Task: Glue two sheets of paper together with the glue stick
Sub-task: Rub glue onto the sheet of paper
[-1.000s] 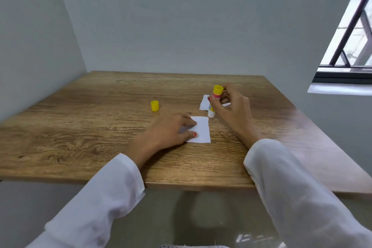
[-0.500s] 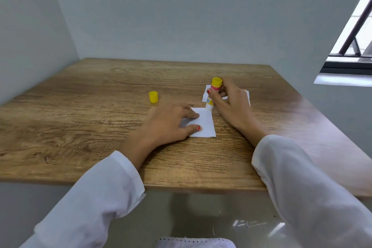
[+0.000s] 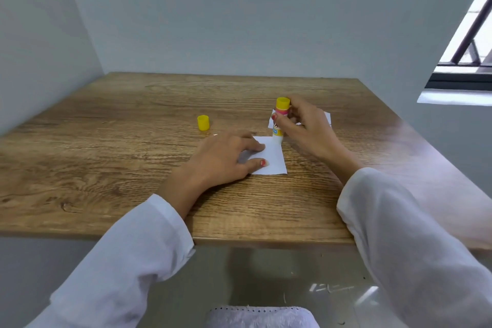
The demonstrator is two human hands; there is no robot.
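Observation:
A small white sheet of paper (image 3: 274, 160) lies flat on the wooden table (image 3: 133, 157). My left hand (image 3: 226, 160) rests on its left part, fingers spread and pressing it down. My right hand (image 3: 306, 128) grips an uncapped glue stick (image 3: 280, 120) upright, yellow base on top, with its tip touching the sheet's far right corner. A second white sheet (image 3: 327, 118) lies behind my right hand, mostly hidden. The glue stick's yellow cap (image 3: 203, 123) stands alone to the left of the sheets.
Grey walls close the table at the back and left. A window with a dark frame (image 3: 463, 80) is at the right. The table's front edge (image 3: 239, 237) runs just above my white sleeves.
The glue stick has come down from beside the sheet onto its far right corner. My left hand stays pressed on the sheet. The camera view has shifted slightly.

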